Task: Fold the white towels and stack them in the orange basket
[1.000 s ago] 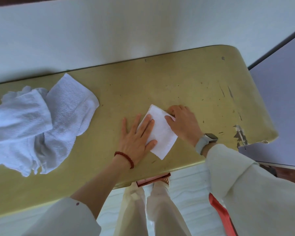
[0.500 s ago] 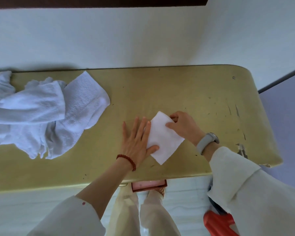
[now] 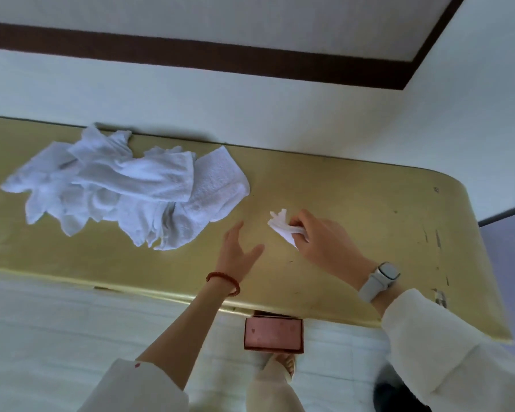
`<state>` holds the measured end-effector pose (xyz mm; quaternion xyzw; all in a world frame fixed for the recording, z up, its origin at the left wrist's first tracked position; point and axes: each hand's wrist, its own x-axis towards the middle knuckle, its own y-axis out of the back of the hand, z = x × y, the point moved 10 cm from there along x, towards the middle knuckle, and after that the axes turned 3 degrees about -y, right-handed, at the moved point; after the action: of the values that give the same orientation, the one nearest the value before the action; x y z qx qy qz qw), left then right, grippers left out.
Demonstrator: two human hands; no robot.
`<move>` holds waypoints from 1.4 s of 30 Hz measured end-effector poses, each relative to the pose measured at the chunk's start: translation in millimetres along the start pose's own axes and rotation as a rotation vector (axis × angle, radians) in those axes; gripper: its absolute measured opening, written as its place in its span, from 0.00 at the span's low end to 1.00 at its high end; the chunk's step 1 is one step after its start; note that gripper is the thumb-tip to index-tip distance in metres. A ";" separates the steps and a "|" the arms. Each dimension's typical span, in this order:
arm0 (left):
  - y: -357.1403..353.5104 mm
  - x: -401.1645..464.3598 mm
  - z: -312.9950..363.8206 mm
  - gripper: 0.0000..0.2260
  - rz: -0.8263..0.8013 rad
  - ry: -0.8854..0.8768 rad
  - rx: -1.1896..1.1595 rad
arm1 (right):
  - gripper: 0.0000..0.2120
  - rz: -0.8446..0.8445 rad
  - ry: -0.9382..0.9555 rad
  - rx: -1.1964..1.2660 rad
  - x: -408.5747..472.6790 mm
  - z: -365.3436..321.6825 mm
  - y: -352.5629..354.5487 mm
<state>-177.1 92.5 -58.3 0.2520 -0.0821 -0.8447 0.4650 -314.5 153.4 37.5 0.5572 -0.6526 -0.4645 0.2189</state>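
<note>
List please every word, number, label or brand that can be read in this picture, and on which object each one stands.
No text can be read.
Watch on the right wrist: its face shows nothing legible.
Pink box below the table: faint marks only, too blurred to read.
White towels: no tag or label visible.

A long yellow-green tabletop (image 3: 354,203) with a rounded right end runs across the view, its surface marked by small dark scratches and chipped paint near the right edge. Behind it stands a pale wall (image 3: 250,93) crossed by a dark brown strip (image 3: 191,59). Below the near edge, a pink box (image 3: 273,334) sits on a white floor (image 3: 42,322).
</note>
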 end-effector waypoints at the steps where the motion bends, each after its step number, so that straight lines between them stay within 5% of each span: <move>1: 10.0 -7.9 -10.2 0.34 -0.080 0.088 -0.146 | 0.08 -0.013 0.034 -0.033 -2.9 -24.1 -3.5; 6: 116.7 -85.3 -56.9 0.45 -0.218 0.242 -0.592 | 0.05 -0.139 0.243 0.161 -32.7 -176.8 -39.0; 11: 287.4 -210.1 -111.7 0.25 -0.056 0.088 -0.832 | 0.09 -0.233 0.241 0.598 -75.0 -328.4 -96.5; 14: 395.7 -288.8 -156.5 0.10 0.226 0.028 -0.806 | 0.08 -0.305 0.275 0.692 -111.5 -426.8 -160.7; 19: 559.5 -440.9 -236.6 0.03 0.686 0.035 -0.649 | 0.10 -0.507 0.307 0.723 -177.5 -596.6 -278.6; 22: 627.8 -531.8 -289.4 0.05 0.946 0.100 -0.555 | 0.14 -0.641 0.389 0.660 -222.7 -695.4 -337.8; 24: 662.1 -592.5 -321.7 0.09 1.130 0.164 -0.469 | 0.04 -0.734 0.444 0.609 -255.5 -754.2 -381.1; 27: 704.9 -676.1 -369.8 0.07 1.380 0.255 -0.397 | 0.11 -0.898 0.535 0.503 -306.4 -834.3 -450.9; 42: 953.5 -1035.0 -563.9 0.07 1.864 0.739 -0.144 | 0.04 -1.088 1.105 0.213 -572.7 -1239.5 -704.4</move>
<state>1271.5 474.0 174.4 0.3047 -0.0459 -0.0153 0.9512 1212.5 274.0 157.4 0.9672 -0.1253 -0.0968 0.1988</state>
